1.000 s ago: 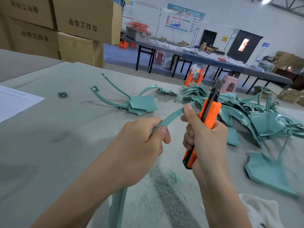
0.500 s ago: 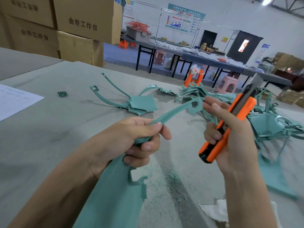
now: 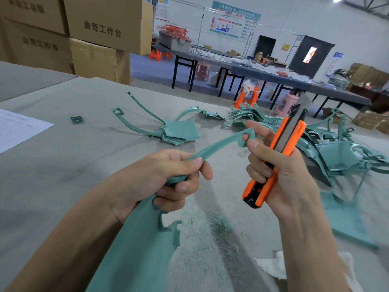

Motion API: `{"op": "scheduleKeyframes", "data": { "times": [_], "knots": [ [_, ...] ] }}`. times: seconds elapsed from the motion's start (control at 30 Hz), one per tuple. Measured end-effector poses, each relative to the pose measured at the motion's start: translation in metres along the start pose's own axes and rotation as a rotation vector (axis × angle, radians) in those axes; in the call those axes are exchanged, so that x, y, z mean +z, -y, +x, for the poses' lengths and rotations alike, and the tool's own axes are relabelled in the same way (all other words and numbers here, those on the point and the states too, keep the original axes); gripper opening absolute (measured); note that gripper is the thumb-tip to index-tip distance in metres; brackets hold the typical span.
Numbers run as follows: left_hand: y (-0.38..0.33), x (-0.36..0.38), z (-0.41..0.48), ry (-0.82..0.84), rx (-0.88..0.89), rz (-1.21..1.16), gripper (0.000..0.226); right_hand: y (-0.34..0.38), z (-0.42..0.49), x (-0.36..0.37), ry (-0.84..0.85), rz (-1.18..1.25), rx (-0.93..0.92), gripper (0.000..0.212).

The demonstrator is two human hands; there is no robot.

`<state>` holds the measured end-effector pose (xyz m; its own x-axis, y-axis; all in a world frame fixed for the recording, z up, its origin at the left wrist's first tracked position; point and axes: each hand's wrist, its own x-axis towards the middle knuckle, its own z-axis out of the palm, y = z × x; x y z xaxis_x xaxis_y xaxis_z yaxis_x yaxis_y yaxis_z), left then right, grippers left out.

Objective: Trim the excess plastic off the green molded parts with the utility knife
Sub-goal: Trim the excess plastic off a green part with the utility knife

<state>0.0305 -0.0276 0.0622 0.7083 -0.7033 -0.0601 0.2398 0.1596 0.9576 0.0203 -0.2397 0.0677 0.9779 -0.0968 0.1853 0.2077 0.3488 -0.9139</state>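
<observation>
A person's left hand is holding one long green part above the worktop in a fully curled grip, its long axis running from near left up to a hooked tip at right. The right hand is wrapping its grip around one orange knife, blade pointing up and away, with thumb and forefinger touching that tip. One loose part is lying mid-worktop, and the heap at right is too tangled to count.

Upper cardboard box: 曲奇工作台 printed on its front. Box below and left of it: same characters, blurred. Wall poster to its right: print too small to read.
</observation>
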Motion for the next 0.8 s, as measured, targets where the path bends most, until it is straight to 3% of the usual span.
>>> {"op": "scheduleKeyframes", "data": {
  "times": [0.13,0.3,0.47,0.63,0.8],
  "knots": [
    [0.0,-0.005,0.001,0.147,-0.018,-0.158,0.019,0.0,-0.001,-0.001,0.109,0.13,0.015,0.047],
    [0.006,-0.006,0.006,0.251,-0.051,-0.301,0.023,-0.004,-0.001,0.0,0.146,0.235,-0.006,0.033],
    [0.018,-0.007,0.011,0.136,-0.011,-0.102,0.025,-0.006,-0.001,0.001,0.176,0.217,-0.037,0.026],
    [0.02,-0.012,0.01,0.061,-0.033,-0.12,0.015,-0.006,-0.003,0.004,0.192,0.146,-0.096,0.035],
    [0.021,-0.008,0.014,-0.254,0.037,0.281,0.022,-0.003,-0.006,0.013,0.091,0.004,-0.203,0.03]
  ]
}}
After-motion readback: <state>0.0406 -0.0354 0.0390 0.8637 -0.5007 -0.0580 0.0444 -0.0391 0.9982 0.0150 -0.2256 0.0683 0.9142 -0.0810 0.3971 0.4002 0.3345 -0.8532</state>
